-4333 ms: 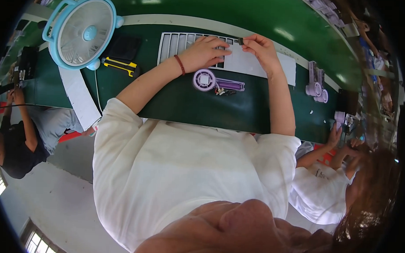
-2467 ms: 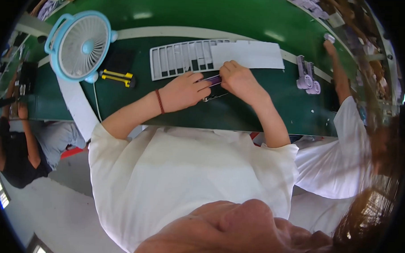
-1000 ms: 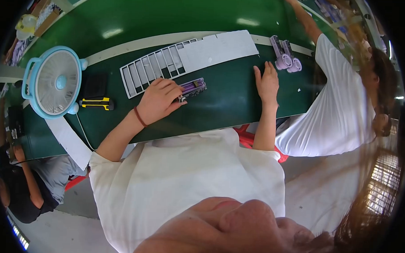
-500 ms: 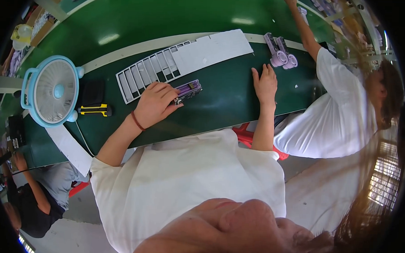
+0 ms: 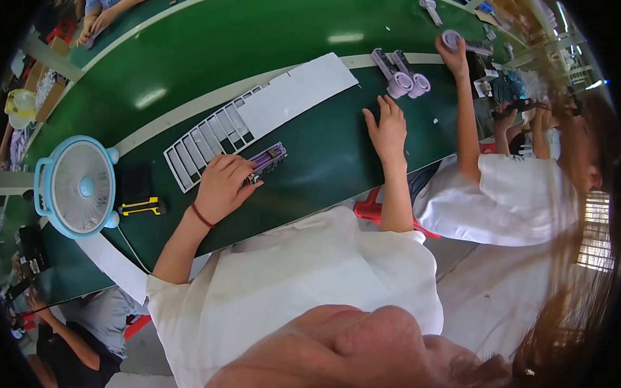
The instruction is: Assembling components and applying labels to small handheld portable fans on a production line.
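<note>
My left hand [image 5: 222, 184] is closed over one end of a purple fan body [image 5: 269, 158], which lies low over the green table. Its open housing shows a circuit board and dark parts; the end under my palm is hidden. My right hand [image 5: 386, 132] rests on the table, palm down, with its fingers stretched out and nothing in it. Just beyond those fingertips lie two purple handheld fans [image 5: 400, 85] side by side, round heads toward me and open handles pointing away. Past my left hand sits a white slotted tray [image 5: 181, 163] with a plain white sheet [image 5: 297, 94] over its right part.
A light-blue desk fan [image 5: 85, 186] stands at the left, beside a yellow-and-black cutter [image 5: 143, 206] and a black object [image 5: 137, 181]. To the right a co-worker's hand [image 5: 455, 60] holds another purple fan [image 5: 452, 40]. A pale divider strip and green conveyor [image 5: 261, 48] run along the far side.
The whole view has shifted a little. My hands keep their places on the table. The co-worker's hand at the right has come nearer, and a purple fan shows in it.
</note>
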A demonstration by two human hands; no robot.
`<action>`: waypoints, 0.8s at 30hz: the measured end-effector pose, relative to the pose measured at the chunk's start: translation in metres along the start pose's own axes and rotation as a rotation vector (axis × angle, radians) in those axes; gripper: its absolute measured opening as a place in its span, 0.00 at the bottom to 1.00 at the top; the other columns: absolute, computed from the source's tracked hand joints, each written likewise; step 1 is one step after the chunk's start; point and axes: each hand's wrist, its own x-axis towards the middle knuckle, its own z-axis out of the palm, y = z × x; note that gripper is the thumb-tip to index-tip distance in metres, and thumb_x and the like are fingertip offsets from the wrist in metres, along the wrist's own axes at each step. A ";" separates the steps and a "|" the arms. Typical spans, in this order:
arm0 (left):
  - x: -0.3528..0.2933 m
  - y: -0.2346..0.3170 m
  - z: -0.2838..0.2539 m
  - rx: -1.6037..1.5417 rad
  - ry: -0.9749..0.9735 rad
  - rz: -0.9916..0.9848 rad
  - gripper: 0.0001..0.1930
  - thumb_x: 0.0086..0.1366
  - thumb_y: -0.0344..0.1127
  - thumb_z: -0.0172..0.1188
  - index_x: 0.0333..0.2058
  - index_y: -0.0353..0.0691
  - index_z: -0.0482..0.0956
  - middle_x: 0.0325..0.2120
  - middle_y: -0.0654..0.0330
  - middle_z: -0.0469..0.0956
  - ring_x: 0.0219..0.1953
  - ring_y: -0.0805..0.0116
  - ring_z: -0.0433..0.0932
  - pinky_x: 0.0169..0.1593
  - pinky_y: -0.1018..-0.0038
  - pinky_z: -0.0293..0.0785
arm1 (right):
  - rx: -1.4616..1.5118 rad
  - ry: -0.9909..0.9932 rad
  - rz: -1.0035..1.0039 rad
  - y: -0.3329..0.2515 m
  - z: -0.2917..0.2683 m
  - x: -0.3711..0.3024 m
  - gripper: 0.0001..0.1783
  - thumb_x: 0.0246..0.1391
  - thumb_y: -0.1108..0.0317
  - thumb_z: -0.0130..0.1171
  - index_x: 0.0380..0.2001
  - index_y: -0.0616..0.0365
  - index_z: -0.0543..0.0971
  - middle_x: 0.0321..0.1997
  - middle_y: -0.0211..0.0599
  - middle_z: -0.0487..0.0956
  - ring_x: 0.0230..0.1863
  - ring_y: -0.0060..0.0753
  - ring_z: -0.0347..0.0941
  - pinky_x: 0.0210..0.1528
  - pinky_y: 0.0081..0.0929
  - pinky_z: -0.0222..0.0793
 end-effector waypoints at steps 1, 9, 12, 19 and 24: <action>0.002 0.000 -0.001 -0.006 0.002 0.007 0.15 0.59 0.39 0.74 0.39 0.42 0.79 0.41 0.61 0.83 0.47 0.57 0.80 0.52 0.62 0.74 | 0.006 -0.005 0.001 -0.005 -0.005 0.000 0.26 0.63 0.56 0.67 0.59 0.58 0.81 0.64 0.45 0.79 0.62 0.51 0.76 0.63 0.46 0.72; 0.004 -0.005 -0.006 -0.043 -0.060 0.068 0.15 0.57 0.36 0.75 0.39 0.42 0.78 0.45 0.62 0.84 0.51 0.58 0.79 0.55 0.61 0.73 | 0.179 0.092 -0.267 -0.021 -0.035 0.036 0.20 0.58 0.73 0.68 0.55 0.52 0.84 0.61 0.41 0.82 0.62 0.48 0.78 0.64 0.42 0.74; 0.003 -0.005 -0.010 -0.059 -0.092 0.066 0.15 0.57 0.35 0.75 0.38 0.43 0.78 0.47 0.62 0.84 0.53 0.58 0.78 0.56 0.60 0.73 | -0.166 -0.045 -0.169 0.050 -0.029 0.074 0.43 0.49 0.57 0.76 0.70 0.42 0.73 0.75 0.45 0.68 0.74 0.57 0.64 0.73 0.54 0.62; 0.008 -0.003 -0.012 -0.076 -0.067 0.061 0.15 0.56 0.35 0.75 0.39 0.43 0.77 0.47 0.62 0.83 0.52 0.57 0.79 0.56 0.60 0.73 | -0.040 -0.354 -0.055 0.125 0.008 0.152 0.52 0.46 0.27 0.71 0.69 0.45 0.76 0.73 0.52 0.72 0.71 0.59 0.70 0.72 0.51 0.64; 0.009 -0.003 -0.013 -0.065 -0.111 0.025 0.15 0.57 0.35 0.74 0.39 0.43 0.77 0.44 0.62 0.83 0.50 0.58 0.79 0.55 0.61 0.74 | -0.263 -0.583 0.085 0.089 0.047 0.196 0.69 0.35 0.23 0.73 0.76 0.52 0.64 0.68 0.51 0.77 0.66 0.59 0.76 0.65 0.48 0.74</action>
